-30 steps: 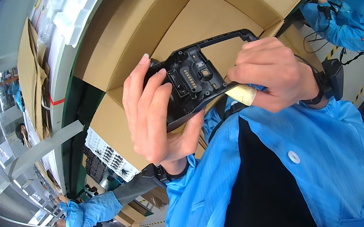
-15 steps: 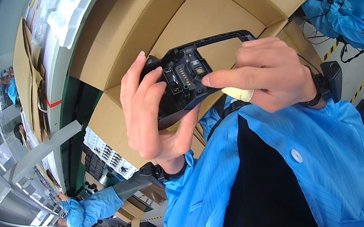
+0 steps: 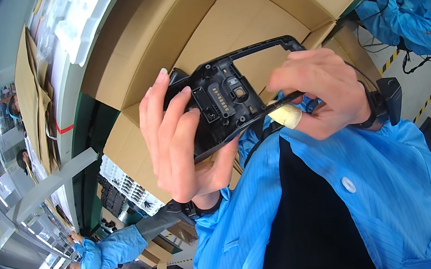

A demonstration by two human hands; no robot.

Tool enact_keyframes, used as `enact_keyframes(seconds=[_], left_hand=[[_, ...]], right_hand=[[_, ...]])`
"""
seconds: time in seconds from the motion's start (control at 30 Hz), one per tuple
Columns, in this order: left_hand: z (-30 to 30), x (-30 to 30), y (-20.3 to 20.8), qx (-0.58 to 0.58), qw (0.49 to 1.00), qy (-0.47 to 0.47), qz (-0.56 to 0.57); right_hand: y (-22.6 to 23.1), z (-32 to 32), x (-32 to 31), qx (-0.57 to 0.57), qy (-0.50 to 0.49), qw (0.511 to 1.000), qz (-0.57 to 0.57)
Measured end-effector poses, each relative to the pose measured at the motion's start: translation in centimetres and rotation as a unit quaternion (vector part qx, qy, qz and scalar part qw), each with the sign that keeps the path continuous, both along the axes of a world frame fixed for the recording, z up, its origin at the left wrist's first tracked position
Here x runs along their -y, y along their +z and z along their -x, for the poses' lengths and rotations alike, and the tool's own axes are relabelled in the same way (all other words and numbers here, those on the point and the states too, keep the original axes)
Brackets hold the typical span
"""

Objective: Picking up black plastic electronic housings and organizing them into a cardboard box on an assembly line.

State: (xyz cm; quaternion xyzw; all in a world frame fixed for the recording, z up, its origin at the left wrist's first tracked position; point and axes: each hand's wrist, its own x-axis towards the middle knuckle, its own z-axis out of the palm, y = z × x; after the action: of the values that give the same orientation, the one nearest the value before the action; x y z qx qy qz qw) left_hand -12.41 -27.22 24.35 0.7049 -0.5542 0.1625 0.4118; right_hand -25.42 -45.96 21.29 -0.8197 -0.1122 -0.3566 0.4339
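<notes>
Between my two hands is a black plastic device housing point(image 3: 230, 115), held above an open cardboard box. It has a large window at its far right and a row of gold contacts inside. My left hand point(image 3: 174, 141) is closed round its left end, fingers over the inner face and thumb along the near edge. My right hand point(image 3: 325, 90) grips the right end, its fingers curled round the frame beside the window. A pale yellow cover point(image 3: 286, 115) wraps a digit of my right hand. The right fingertips are partly hidden.
The open cardboard box point(image 3: 247, 15) lies beyond my hands. A tray of small black parts point(image 3: 128, 189) stands at the left, below clear plastic trays point(image 3: 85, 22). One person in blue point(image 3: 407, 17) works at the far right, another point(image 3: 112, 248) at the lower left.
My right index finger has left the housing's inner face and curled in toward the frame. The housing has tilted slightly, showing more of its inside.
</notes>
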Motion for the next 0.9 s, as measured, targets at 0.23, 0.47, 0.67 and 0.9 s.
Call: enact_keyframes(seconds=[0.23, 0.47, 0.67, 0.9], left_hand=[[0.1, 0.5, 0.4, -0.003, 1.0, -0.002, 0.005], [0.3, 0.2, 0.2, -0.052, 0.999, 0.006, -0.013], [0.4, 0.2, 0.2, -0.066, 0.998, 0.011, -0.003], [-0.1, -0.4, -1.3, -0.096, 0.994, -0.043, 0.035]], right_hand=[[0.3, 0.1, 0.3, -0.014, 0.006, 1.0, 0.0], [0.0, 0.0, 0.2, -0.026, 0.002, 1.0, -0.012], [0.2, 0.0, -0.1, -0.025, 0.003, 1.0, -0.016], [0.7, 1.1, 0.1, -0.104, -0.01, 0.994, -0.037]])
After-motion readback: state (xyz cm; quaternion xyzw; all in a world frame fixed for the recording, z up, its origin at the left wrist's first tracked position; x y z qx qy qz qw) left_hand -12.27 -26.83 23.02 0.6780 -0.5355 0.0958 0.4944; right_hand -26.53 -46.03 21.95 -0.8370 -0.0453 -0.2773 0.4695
